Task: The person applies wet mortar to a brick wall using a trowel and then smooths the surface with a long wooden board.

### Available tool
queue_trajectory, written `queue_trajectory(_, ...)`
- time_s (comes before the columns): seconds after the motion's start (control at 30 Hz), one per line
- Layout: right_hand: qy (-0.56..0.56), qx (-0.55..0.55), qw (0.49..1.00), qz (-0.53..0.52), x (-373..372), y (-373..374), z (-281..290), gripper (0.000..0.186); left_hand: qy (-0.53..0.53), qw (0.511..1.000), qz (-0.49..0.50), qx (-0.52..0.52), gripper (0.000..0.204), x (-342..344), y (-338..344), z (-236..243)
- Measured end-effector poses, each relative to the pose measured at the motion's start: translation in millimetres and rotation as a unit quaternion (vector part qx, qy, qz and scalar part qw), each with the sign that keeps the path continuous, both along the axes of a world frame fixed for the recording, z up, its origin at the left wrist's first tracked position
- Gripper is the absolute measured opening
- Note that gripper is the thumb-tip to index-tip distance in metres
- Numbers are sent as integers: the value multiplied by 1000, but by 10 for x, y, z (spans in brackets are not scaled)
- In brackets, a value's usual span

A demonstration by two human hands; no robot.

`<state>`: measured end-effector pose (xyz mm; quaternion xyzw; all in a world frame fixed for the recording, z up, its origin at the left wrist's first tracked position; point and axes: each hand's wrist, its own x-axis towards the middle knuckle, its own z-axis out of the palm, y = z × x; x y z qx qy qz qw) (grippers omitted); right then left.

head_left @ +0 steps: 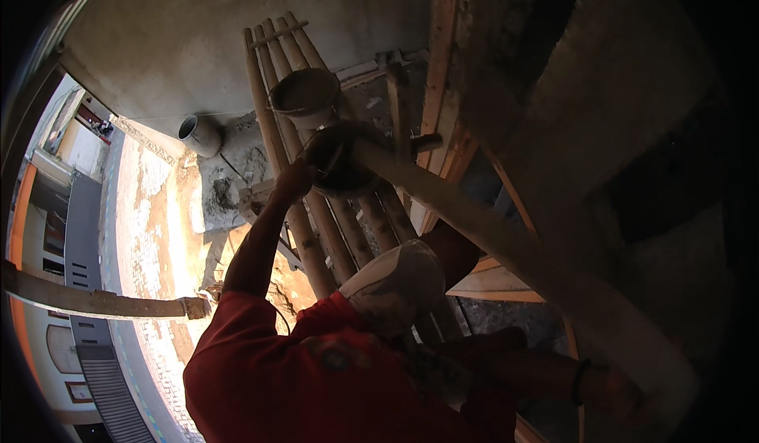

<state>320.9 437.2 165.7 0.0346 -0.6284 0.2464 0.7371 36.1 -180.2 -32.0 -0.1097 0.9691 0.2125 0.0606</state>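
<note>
Neither of my hands shows in the head view. Below me a person in a red shirt (316, 372) and pale cap (395, 281) stands by a rack of bamboo poles (316, 237). That person's raised hand (294, 180) grips the rim of a dark round pan (340, 162), held up against the poles. A second, lighter pan (304, 95) rests higher on the same poles. The person's other arm, with a dark wristband (581, 380), stretches right, its hand (628, 395) at a thick pale pole (506, 245) that runs diagonally from the dark pan to the lower right.
A grey concrete wall (198, 39) rises behind, with a short grey pipe (198, 134) sticking out. Wooden planks (443, 63) frame the right side, dark beyond. A timber beam (95, 301) juts out at the left over a sunlit paved street (142, 229) far below.
</note>
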Motion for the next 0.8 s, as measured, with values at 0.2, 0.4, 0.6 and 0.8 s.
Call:
queue_trajectory(0.2, -78, 192, 914, -350, 44, 208, -299, 70, -5, 986, 55, 154, 53, 418, -37, -63)
queue_trajectory(0.4, -59, 197, 975, -87, -222, 15, -106, 66, -30, 919, 127, 372, 52, 350, 282, -244)
queue_trajectory(0.6, 19, -110, 966, 232, -193, -191, -82, 72, -4, 928, -313, -201, 29, -206, 160, -458)
queue_trajectory(0.8, 61, -202, 921, 329, -189, -383, 40, 81, 188, 976, -110, -20, 46, -160, -141, -913)
